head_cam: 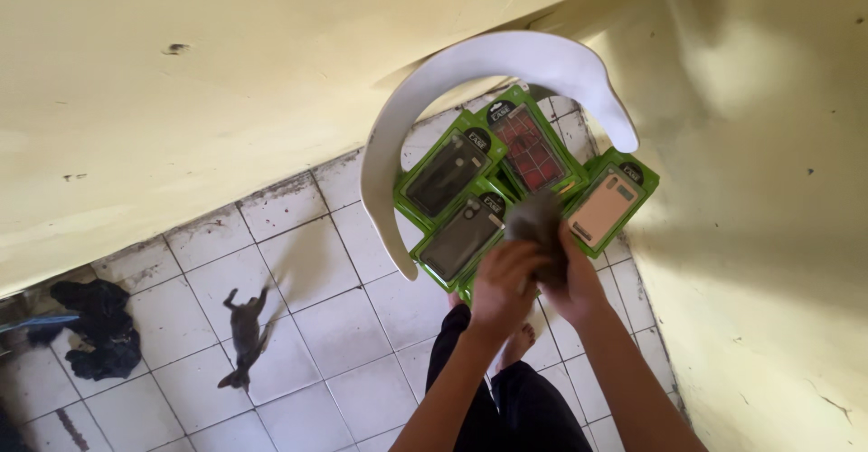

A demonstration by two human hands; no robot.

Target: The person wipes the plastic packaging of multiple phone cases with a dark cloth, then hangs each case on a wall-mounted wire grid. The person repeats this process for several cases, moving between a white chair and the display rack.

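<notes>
**Both hands gripping a grey case over green packs**

The left hand [503,282] and right hand [571,278] are meeting around a blurred grey case [535,224], fingers [527,258] curling closed against its lower part. The case is hovering above a fan of green rectangular packs. Just beyond the fingers a pack is showing a red case [532,149]; up and to their left one is holding a black case [448,174], with a dark grey case [463,238] in the pack nearest the left hand. To the right of the fingers a pack is displaying a pink case [608,204]. Each pack is carrying a small dark label at its top. A white curved board [425,99] is arching around the packs. Far left on the tiled floor [307,262] a small animal [244,334] is lying near a black cloth [99,325].
</notes>
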